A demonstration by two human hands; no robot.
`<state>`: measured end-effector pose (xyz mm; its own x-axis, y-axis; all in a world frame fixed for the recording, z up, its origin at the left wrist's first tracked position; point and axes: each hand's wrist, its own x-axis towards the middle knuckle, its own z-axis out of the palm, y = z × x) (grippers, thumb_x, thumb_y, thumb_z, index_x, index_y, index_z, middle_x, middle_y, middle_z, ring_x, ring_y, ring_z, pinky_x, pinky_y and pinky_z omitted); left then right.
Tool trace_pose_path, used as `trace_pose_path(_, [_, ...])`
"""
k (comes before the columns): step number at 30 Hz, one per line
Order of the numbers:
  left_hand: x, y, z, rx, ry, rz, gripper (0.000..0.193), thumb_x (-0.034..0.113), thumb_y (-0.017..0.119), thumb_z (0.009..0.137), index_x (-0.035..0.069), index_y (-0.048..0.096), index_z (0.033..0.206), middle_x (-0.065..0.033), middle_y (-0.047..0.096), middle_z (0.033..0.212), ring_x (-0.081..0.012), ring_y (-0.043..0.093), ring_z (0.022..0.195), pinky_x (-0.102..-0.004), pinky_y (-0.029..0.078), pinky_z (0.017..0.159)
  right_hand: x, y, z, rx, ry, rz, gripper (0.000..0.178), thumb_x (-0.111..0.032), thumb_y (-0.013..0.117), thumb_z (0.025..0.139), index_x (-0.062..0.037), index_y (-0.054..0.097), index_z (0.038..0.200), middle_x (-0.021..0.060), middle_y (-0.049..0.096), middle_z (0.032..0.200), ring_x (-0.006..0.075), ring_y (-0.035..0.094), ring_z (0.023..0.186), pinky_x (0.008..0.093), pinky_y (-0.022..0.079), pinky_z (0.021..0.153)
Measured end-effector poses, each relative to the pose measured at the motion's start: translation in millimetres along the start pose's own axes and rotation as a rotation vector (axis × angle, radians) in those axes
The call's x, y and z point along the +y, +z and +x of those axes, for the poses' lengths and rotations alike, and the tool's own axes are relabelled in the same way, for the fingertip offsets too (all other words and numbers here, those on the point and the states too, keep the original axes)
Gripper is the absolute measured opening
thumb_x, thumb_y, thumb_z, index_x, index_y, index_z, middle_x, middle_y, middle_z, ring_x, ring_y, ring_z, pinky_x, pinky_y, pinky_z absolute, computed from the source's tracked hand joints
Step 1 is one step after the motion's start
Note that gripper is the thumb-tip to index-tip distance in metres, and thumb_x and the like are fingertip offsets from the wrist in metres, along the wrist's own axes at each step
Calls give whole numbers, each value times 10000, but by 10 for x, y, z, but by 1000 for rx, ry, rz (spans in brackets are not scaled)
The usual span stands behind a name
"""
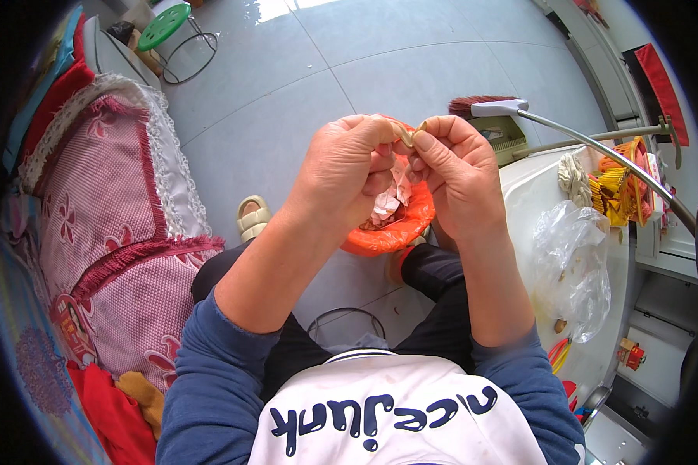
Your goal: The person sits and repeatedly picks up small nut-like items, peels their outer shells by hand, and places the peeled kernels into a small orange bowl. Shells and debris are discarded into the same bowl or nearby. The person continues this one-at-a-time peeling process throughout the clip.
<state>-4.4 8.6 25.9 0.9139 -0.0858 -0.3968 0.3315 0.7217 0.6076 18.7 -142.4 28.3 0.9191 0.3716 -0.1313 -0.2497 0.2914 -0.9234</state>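
Observation:
Above an orange bag-lined bin (420, 225), both my hands meet with fingertips pinched together. Between them is a small pale tan piece (406, 137) that looks like a peanut shell. My left hand (347, 159) grips its left side between thumb and forefinger, the other fingers curled in. On the right side, my right hand (461, 167) pinches it with thumb and forefinger. Inside the bin, pink and white crumpled scraps (388, 203) and darker bits show, partly hidden by my hands and wrists.
At right, a white table (520, 190) holds a clear plastic bag (574, 260), a small brown nut-like piece (560, 325) and an orange basket (636, 174). A broom (512, 107) and dustpan (500, 138) stand beyond. A pink-covered seat (108, 209) lies left; a green stool (165, 27) is far left.

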Motion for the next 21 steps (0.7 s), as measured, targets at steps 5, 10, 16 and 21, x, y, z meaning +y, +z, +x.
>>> trace_pose_path(5, [5, 2, 13, -19, 27, -8, 88, 58, 592, 849, -21, 612, 817, 24, 449, 628, -25, 325, 477, -188, 231, 396, -7, -53, 31, 12, 10, 53, 87, -23, 600, 926, 4, 581, 1006, 79, 652, 892, 103, 592, 725, 219, 508, 674])
trace_pose_path(10, [0, 1, -7, -18, 65, 27, 103, 57, 554, 870, -5, 600, 803, 44, 401, 607, -15, 276, 482, -179, 208, 390, -13, -74, 37, 36, -64, -52, 74, -18, 601, 924, 1, 585, 993, 97, 665, 901, 97, 590, 713, 222, 513, 669])
trace_pose_path(16, [39, -10, -20, -29, 49, -4, 86, 59, 642, 822, -20, 609, 828, 27, 449, 620, -28, 347, 475, -186, 241, 401, -24, -127, 61, -45, -66, 18, 93, 1, 606, 911, 10, 601, 1003, 106, 673, 909, 103, 602, 719, 229, 516, 671])
trace_pose_path(21, [74, -16, -81, -3, 64, 151, 72, 33, 594, 850, -18, 643, 866, 38, 466, 618, -1, 338, 488, -170, 231, 396, -60, -160, 67, -53, -67, 56, 127, 9, 612, 901, 14, 627, 1027, 100, 679, 906, 108, 620, 723, 229, 514, 671])
